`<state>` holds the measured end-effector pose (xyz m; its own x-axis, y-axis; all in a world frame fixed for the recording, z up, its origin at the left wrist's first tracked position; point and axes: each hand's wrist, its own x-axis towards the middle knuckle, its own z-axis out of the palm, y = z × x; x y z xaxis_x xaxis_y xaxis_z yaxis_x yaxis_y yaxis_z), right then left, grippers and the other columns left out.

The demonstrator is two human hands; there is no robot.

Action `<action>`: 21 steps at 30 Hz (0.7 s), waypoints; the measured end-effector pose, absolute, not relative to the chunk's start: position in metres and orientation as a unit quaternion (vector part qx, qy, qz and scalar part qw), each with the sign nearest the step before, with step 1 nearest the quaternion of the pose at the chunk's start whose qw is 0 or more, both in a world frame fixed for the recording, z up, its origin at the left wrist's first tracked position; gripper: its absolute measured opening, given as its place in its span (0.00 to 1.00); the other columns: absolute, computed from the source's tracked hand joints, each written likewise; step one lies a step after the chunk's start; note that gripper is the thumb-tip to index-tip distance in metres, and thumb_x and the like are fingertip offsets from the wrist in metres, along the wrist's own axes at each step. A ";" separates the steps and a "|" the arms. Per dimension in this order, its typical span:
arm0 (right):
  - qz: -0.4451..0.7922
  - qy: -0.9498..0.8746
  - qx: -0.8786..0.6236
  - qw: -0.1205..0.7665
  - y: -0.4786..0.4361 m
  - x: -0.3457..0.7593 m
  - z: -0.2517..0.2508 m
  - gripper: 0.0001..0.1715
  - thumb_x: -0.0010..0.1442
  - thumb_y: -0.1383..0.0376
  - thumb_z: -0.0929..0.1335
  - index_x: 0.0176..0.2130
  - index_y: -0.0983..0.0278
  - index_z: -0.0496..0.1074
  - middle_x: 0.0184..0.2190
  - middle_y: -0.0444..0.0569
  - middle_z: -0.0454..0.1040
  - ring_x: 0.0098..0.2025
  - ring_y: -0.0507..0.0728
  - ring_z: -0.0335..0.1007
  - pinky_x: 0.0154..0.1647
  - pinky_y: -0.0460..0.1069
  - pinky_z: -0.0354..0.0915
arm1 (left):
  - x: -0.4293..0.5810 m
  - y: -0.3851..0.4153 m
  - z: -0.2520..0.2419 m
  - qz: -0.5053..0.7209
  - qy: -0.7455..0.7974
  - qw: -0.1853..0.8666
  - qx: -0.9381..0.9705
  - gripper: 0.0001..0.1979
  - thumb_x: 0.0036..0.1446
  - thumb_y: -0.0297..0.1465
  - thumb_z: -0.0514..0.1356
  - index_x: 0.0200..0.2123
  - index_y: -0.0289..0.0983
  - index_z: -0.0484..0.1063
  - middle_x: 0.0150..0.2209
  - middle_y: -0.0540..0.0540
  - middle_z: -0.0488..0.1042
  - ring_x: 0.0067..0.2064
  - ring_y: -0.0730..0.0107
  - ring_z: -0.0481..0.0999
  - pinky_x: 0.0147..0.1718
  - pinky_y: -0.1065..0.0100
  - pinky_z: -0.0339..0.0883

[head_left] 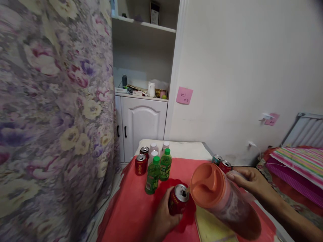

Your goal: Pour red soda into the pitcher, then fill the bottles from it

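My left hand (pixel 161 220) is wrapped round a red drink can (pixel 178 200) with an opened silver top, low over a dark red scalloped mat (pixel 188 218). My right hand (pixel 246 178) grips a clear pitcher (pixel 237 211) by its handle side; the handle itself is mostly hidden. The pitcher lies tilted to the left, brownish liquid inside, its orange lid (pixel 208 188) facing the can. A bit of brownish liquid shows between the lid's lip and the can's opening. Beyond the can stand two green-capped bottles (pixel 152 178), upright and close together.
Red cans (pixel 140 165) and white-capped bottles (pixel 166 145) stand behind the green ones. Another red can (pixel 224 166) and a teal can (pixel 216 159) are at the back right. A yellow cloth (pixel 210 227) lies on the red tablecloth (pixel 123 215). A floral curtain (pixel 55 117) hangs left.
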<state>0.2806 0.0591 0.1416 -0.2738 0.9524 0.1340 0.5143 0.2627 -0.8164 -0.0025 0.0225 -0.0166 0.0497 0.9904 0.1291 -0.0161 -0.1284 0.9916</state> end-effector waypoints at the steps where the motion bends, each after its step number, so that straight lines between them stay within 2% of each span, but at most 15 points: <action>1: 0.334 -0.724 -0.507 0.326 0.059 0.280 0.142 0.33 0.54 0.38 0.65 0.22 0.59 0.50 0.23 0.40 0.46 0.27 0.52 0.42 0.28 0.49 0.42 | -0.002 0.022 -0.016 0.518 0.456 0.478 0.543 0.39 0.38 0.19 0.65 0.57 0.39 0.63 0.58 0.39 0.72 0.61 0.47 0.69 0.61 0.54 0.63; 11: 0.351 -0.717 -0.508 0.324 0.052 0.275 0.149 0.35 0.52 0.36 0.65 0.21 0.59 0.50 0.22 0.40 0.46 0.26 0.51 0.43 0.27 0.48 0.43 | 0.000 0.024 -0.021 0.523 0.470 0.458 0.544 0.39 0.37 0.18 0.64 0.56 0.38 0.64 0.57 0.40 0.73 0.60 0.47 0.70 0.60 0.54 0.64; 21: 0.345 -0.724 -0.499 0.330 0.053 0.277 0.147 0.32 0.55 0.40 0.66 0.22 0.59 0.49 0.22 0.39 0.45 0.26 0.51 0.42 0.27 0.49 0.42 | 0.000 0.019 -0.010 0.520 0.467 0.471 0.538 0.37 0.37 0.18 0.63 0.55 0.38 0.64 0.55 0.40 0.74 0.58 0.49 0.72 0.57 0.55 0.65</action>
